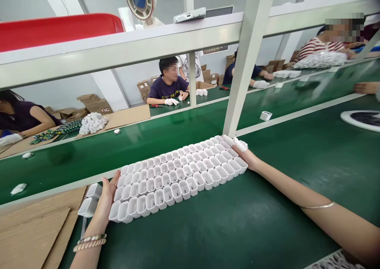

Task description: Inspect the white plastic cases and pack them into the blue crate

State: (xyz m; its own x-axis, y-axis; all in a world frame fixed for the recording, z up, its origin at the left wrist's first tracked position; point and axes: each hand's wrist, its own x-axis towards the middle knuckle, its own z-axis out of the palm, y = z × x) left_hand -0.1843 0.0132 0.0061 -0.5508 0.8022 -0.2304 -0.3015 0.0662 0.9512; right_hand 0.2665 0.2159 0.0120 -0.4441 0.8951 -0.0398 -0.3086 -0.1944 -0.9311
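On the green bench (237, 229), my left hand (107, 196) and right hand (247, 156), flat and open, squeeze the block of white housings (178, 176); lifting next needs even inward pressure.

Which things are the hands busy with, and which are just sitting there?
In hand:
- block of white cases
- left hand at its near-left end
- right hand at its far-right end

Just lying about:
- two loose cases
- cardboard sheets
- single case up the belt
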